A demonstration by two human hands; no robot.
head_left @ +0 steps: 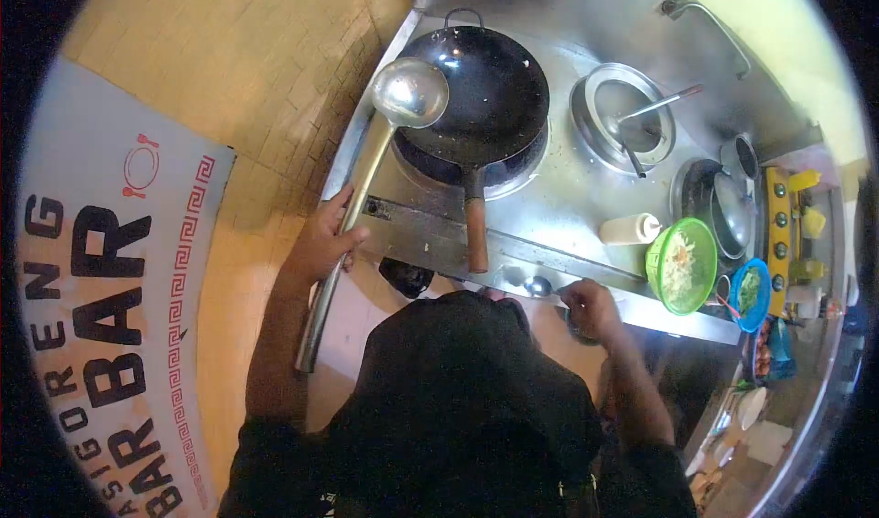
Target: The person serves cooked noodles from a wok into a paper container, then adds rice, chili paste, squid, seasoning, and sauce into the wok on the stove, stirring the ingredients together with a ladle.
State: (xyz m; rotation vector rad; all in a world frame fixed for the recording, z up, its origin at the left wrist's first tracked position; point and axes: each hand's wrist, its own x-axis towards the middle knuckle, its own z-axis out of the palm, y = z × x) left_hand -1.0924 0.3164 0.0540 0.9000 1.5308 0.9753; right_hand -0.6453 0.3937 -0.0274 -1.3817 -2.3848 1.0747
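My left hand [330, 236] is wrapped round the long handle of a large metal ladle [410, 92]. The ladle's round bowl hangs over the left edge of a black wok [485, 87], whose wooden handle [476, 234] points toward me. Near the counter's front edge my right hand [591, 309] is closed on a small metal spoon [537, 286], its bowl pointing left. A white squeeze bottle [630, 229] lies on its side between the wok and a green basket [652, 263] of shredded food.
Behind the bottle, a metal pot [586, 119] holds a ladle with its handle sticking out. Further right are a dark pan with a lid [730, 214], a blue basket [753, 295] of greens and a yellow rack [779, 234]. A printed banner [137, 316] hangs at the left.
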